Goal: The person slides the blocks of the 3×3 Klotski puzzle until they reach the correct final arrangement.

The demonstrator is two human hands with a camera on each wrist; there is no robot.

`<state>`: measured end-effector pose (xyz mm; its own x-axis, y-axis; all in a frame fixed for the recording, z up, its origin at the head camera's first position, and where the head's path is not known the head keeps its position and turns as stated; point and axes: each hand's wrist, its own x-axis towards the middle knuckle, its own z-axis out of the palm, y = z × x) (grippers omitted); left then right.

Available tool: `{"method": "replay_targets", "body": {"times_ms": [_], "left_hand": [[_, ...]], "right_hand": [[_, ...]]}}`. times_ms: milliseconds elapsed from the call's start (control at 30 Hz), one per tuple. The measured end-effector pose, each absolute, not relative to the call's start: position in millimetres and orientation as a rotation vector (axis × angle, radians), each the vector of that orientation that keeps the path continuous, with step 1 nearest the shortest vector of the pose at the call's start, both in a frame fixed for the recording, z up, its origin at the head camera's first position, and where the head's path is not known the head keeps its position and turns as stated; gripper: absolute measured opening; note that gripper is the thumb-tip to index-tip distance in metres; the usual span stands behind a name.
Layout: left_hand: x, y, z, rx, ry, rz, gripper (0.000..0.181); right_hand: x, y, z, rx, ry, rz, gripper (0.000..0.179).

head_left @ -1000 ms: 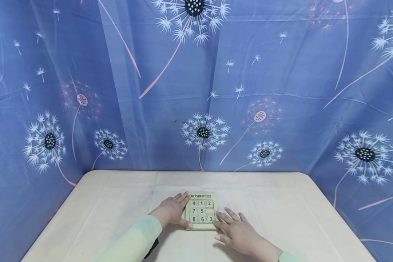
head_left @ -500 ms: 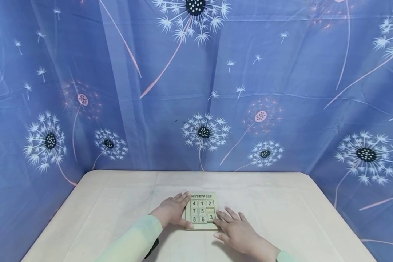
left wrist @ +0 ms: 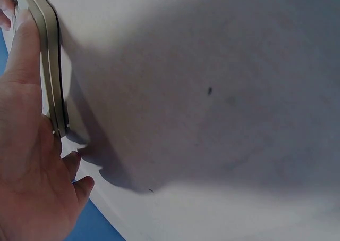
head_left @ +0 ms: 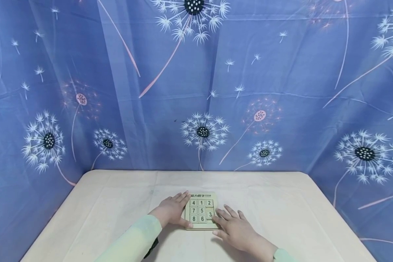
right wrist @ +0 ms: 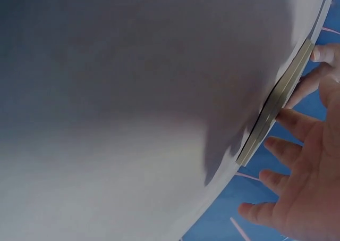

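Note:
A number slide puzzle (head_left: pixel 191 224), a pale board with dark printing along its far edge, lies on the table. Its tiles read 4, 1, 2 in the far row, then 7, 5, with 8, 6 in the near row. The 3 tile (head_left: pixel 210 214) sits in the right column, partway between the middle and near rows. My left hand (head_left: pixel 172 211) grips the board's left side, thumb over the near corner and fingers by the far one. My right hand (head_left: pixel 237 230) is spread at the right edge, a straight fingertip touching the 3 tile.
The pale table (head_left: pixel 118 203) extends around the board on all sides. Blue cloth (head_left: pixel 163 120) with dandelion prints hangs behind it and along both sides. Something black shows under the left sleeve (head_left: pixel 134 238).
The 3 tile has slid away from me, out of the near right corner toward the middle row, with my right fingertip at it. My left hand has stayed in place.

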<state>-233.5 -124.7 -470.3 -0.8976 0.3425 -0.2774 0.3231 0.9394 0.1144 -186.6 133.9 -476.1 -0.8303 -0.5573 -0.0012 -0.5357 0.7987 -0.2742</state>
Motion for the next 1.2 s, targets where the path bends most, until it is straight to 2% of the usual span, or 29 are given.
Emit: {"method": "replay_targets", "body": {"times_ms": [1200], "left_hand": [[-233.6, -124.5, -468.7, 0.468, 2.794, 0.104, 0.112]], "right_hand": [[-196.7, 127.7, -475.8, -0.816, 2.912, -0.404, 0.06]]}}
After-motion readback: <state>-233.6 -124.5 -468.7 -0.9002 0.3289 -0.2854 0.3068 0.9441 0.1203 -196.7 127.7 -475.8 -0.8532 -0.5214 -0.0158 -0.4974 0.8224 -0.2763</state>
